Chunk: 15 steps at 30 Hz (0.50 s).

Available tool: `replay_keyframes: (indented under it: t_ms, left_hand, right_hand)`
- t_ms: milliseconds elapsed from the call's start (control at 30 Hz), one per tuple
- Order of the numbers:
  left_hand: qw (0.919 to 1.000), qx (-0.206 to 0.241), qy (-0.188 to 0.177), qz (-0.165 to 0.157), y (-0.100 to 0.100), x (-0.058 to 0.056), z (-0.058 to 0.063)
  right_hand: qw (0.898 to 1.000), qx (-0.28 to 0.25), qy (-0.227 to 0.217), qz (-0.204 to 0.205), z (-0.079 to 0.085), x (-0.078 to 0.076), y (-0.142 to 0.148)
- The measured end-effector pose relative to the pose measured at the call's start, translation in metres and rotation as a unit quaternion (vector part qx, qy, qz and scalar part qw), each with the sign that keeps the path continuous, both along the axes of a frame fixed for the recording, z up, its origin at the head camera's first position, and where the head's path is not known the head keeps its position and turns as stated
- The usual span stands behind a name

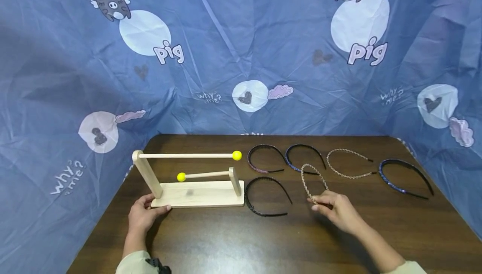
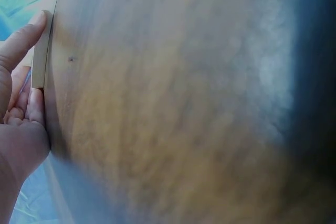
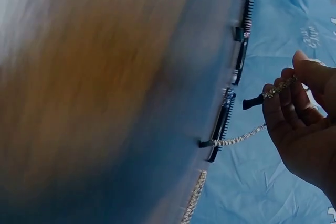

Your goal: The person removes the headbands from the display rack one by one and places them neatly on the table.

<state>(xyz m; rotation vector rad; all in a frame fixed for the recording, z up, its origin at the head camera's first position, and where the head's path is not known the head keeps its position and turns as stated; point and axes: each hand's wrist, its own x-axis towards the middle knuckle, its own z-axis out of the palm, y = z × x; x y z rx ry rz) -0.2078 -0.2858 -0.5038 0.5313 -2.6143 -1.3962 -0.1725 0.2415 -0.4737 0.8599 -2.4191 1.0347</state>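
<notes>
A pale wooden rack (image 1: 197, 194) has two posts and two rods, each rod tipped with a yellow ball. My left hand (image 1: 143, 214) holds the left end of its base, thumb (image 2: 23, 40) along the front edge and fingers at the end. To the right, my right hand (image 1: 339, 210) pinches a gold braided headband (image 1: 304, 177), which is raised above the table with its loop upward. In the right wrist view, one black tip of this headband (image 3: 273, 92) sticks out past the fingers. Both rods carry no headband.
A black toothed headband (image 1: 250, 207) lies right beside the rack. Behind are a pink-and-black headband (image 1: 253, 166) and a blue one (image 1: 291, 163). Farther right lie another braided headband (image 1: 348, 177) and another blue one (image 1: 389, 183). A blue printed cloth (image 1: 211, 69) hangs around the brown table (image 1: 211, 244).
</notes>
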Motion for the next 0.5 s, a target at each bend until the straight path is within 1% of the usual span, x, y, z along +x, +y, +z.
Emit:
replay_keyframes:
  t_ms: [133,300,367,500]
  left_hand:
    - [0.9999,0.008,-0.007,-0.003,-0.001,0.001,-0.001]
    - [0.9999,0.008,-0.008,0.003,0.0,0.001,-0.001]
    - [1.0,0.007,-0.006,0.002,0.0,0.0,0.0]
    - [1.0,0.001,-0.002,-0.006,0.001,0.0,0.002]
  right_hand:
    - [0.999,0.022,-0.024,0.028,-0.002,-0.003,0.004]
    - [0.995,0.045,-0.056,0.065,-0.007,-0.009,0.01]
    - [0.994,0.052,-0.062,0.07,-0.01,-0.012,0.012]
    - [0.992,0.058,-0.083,0.069,-0.015,-0.015,0.016]
